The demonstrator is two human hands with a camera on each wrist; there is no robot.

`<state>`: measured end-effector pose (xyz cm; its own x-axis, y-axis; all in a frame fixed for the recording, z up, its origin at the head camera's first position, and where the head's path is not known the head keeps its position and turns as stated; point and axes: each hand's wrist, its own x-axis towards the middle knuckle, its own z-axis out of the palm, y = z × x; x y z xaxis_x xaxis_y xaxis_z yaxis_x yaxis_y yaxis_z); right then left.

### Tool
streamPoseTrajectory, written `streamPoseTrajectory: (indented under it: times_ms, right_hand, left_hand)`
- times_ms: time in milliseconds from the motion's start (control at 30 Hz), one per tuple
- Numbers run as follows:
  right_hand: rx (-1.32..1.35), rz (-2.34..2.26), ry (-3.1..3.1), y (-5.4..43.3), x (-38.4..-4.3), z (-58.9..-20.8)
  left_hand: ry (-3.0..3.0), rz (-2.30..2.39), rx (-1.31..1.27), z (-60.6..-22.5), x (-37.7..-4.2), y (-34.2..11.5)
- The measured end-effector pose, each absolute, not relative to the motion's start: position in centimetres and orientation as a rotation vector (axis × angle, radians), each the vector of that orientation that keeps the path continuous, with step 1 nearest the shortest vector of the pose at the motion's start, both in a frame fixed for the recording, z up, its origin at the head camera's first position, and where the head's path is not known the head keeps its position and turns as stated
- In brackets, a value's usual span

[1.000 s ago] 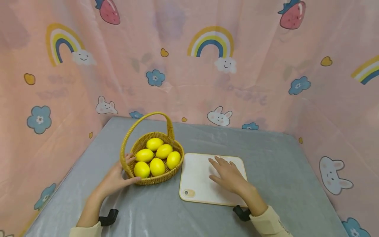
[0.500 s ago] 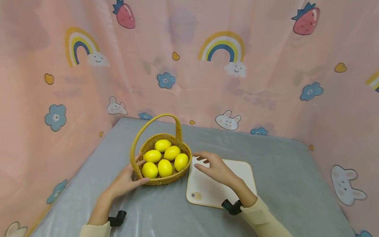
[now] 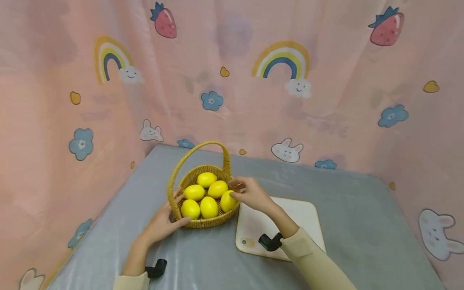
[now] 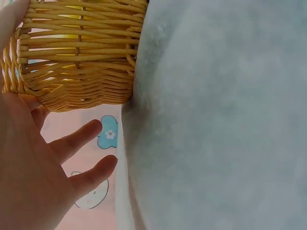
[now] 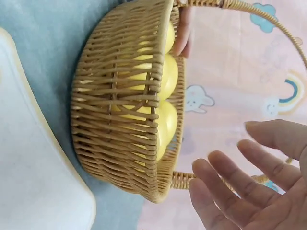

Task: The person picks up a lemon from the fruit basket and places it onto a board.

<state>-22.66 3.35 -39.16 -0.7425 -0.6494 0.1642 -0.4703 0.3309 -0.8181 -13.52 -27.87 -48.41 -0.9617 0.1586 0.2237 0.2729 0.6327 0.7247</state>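
A yellow wicker basket with a tall arched handle stands on the table in the head view, holding several yellow lemons. My left hand grips its left side near the foot of the handle. In the left wrist view, the thumb and some fingers of the left hand lie about the basket, while two fingers stick out straight. Over the basket's right rim reaches my right hand, its fingers by the rightmost lemon. The right wrist view shows this hand's fingers spread, apart from the lemons.
A white cutting board with a tan edge and a corner hole lies just right of the basket, partly under the right forearm. Grey cloth covers the table. A pink printed curtain hangs behind and at both sides.
My right hand has moved left from above the cutting board to the basket's right rim. The left hand stays at the basket. The head view has shifted slightly.
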Motion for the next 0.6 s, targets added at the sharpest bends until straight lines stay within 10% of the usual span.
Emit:
streamPoseTrajectory:
  times_ms: [600]
  right_hand:
    - [-1.226, -0.647, 2.240, -2.0, -26.1, -37.2]
  left_hand:
    - [-2.641, -1.349, -0.352, -49.1, -13.5, -27.8]
